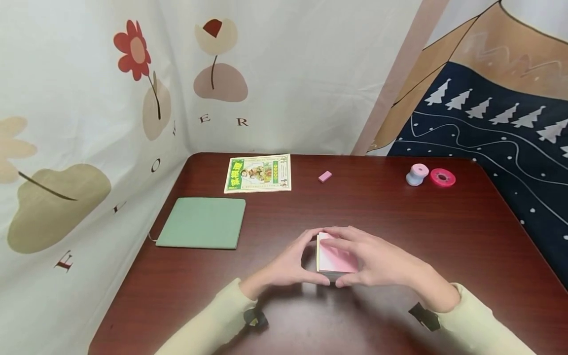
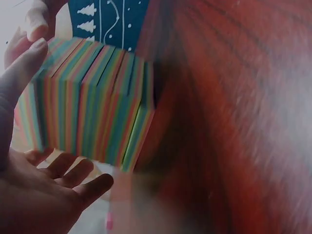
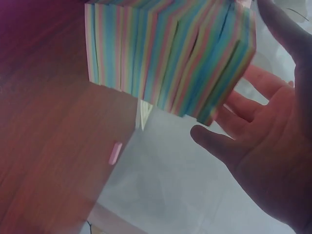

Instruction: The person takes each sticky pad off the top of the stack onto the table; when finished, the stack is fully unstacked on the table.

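Block-shaped stack of multicoloured striped, paper-like layers, pink on top [image 1: 335,262], sits between both hands over the dark red-brown wooden table [image 1: 275,214]; left hand [image 1: 289,260] and right hand [image 1: 382,257] hold it in wide curves, thumbs near side, fingers far side, presumably keeping uneven layers together; gap beside left palm.

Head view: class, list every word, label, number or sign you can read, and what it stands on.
"F L O W E R": white wall cloth; the slanted L and W are less clear.
Booklet: Chinese characters, too small to read for certain.
Pink-topped stack: no text visible.
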Demonstrator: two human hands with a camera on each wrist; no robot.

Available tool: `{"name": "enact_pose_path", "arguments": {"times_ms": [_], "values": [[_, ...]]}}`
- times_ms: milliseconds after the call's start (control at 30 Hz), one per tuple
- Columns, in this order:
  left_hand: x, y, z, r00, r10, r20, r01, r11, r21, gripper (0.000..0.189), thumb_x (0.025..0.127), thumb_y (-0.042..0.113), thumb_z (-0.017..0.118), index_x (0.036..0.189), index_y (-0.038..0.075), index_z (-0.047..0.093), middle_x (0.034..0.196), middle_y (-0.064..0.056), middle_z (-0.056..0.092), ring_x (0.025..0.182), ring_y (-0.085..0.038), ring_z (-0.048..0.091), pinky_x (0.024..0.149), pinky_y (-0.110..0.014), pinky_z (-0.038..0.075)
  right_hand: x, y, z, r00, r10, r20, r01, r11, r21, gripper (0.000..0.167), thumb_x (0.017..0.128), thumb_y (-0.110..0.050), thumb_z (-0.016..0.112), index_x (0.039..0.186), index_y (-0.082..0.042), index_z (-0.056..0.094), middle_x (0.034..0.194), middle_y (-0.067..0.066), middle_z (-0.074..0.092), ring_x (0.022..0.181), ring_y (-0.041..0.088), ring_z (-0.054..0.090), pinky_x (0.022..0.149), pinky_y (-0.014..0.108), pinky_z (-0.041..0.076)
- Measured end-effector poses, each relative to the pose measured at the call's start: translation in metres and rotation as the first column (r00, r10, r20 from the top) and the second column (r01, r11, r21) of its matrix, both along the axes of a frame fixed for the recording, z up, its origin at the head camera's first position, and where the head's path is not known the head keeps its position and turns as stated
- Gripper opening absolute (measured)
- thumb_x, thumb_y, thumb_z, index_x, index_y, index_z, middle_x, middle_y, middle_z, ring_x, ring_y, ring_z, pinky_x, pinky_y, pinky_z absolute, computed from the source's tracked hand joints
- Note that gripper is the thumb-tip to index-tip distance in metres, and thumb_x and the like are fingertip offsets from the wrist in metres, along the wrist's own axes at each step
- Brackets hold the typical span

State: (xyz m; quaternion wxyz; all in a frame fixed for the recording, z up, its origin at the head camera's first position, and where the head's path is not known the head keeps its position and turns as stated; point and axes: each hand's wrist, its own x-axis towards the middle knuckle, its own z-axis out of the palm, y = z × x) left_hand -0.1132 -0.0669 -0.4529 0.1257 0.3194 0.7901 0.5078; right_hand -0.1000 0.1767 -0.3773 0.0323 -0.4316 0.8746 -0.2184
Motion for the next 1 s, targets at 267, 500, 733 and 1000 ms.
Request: {"name": "enact_pose_path", "arguments": {"times_ms": [267,500,733,1000], "values": [[0.003,0.009,-0.004,0.999,0.027,0.022,-0.029,0.997,0.072,0.083,0.073,0.031,0.088,0.139,0.029,0.039,0.136,0.011,0.049,0.128,-0.015,0.046,0.107,-0.044,0.037,-0.001,-0.004,-0.002,0.999,-0.033,-0.01,0.033,0.999,0.001,0.069,0.076,-0.035,0.084,0.137,-0.019,0.057,0.143,0.002,0.048,0.125,0.018,0.047,0.092,0.038,0.049],[0.003,0.009,-0.005,0.999,0.033,0.039,-0.036,0.997,0.074,0.08,0.072,0.03,0.088,0.136,0.029,0.041,0.132,0.012,0.051,0.126,-0.016,0.047,0.106,-0.042,0.037,-0.001,-0.005,-0.001,0.998,-0.058,-0.026,0.058,0.998,0.003,0.067,0.072,-0.036,0.086,0.133,-0.023,0.06,0.133,-0.002,0.052,0.113,0.014,0.052,0.083,0.034,0.052],[0.002,0.009,-0.005,0.998,0.03,0.061,-0.034,0.997,0.071,0.081,0.072,0.03,0.088,0.138,0.029,0.04,0.134,0.011,0.05,0.127,-0.017,0.047,0.107,-0.045,0.036,-0.004,-0.001,0.007,0.998,-0.062,-0.012,0.062,0.998,0.012,0.065,0.072,-0.036,0.086,0.131,-0.022,0.062,0.13,-0.005,0.053,0.111,0.012,0.053,0.085,0.033,0.051],[0.003,0.008,-0.005,0.996,0.032,0.086,-0.039,0.996,0.081,0.081,0.072,0.029,0.088,0.138,0.024,0.041,0.13,0.009,0.053,0.124,-0.015,0.048,0.107,-0.044,0.036,-0.032,0.026,0.021,0.984,-0.17,0.06,0.175,0.981,-0.085,0.069,0.071,-0.034,0.087,0.134,-0.02,0.06,0.132,-0.003,0.054,0.111,0.015,0.053,0.082,0.037,0.05]]}}
